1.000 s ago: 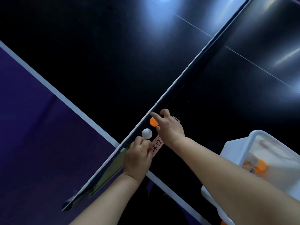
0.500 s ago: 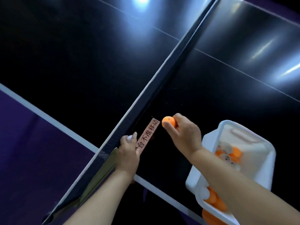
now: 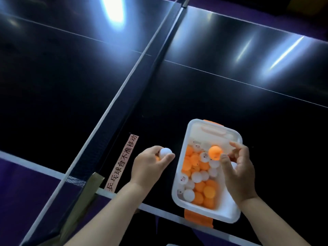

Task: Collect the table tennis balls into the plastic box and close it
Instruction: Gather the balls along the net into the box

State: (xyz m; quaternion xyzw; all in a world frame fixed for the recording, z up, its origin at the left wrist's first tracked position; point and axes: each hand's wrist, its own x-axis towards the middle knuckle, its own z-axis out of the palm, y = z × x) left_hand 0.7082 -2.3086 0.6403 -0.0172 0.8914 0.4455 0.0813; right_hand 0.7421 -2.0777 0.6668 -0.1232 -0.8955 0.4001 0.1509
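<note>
Left hand [image 3: 150, 167] grips white ball [image 3: 165, 152]; orange ball [image 3: 215, 153] beside right hand [image 3: 237, 171] fingertips, over plastic box [image 3: 229, 211].

Dark glossy counter [image 3: 230, 96] w/ net [image 3: 150, 71] running diag. across it, white tape along top. Pink label strip [image 3: 122, 162] w/ black Chinese chars lies flat just right of net, near its olive clamp [image 3: 85, 192]. Purple floor [image 3: 21, 192] left of clamp. Light glare both sides of net

glossy dark table top [image 3: 221, 103], translucent smooth plastic box [image 3: 179, 174] with orange clips, matt balls [image 3: 198, 176], woven cloth net [image 3: 142, 82].
</note>
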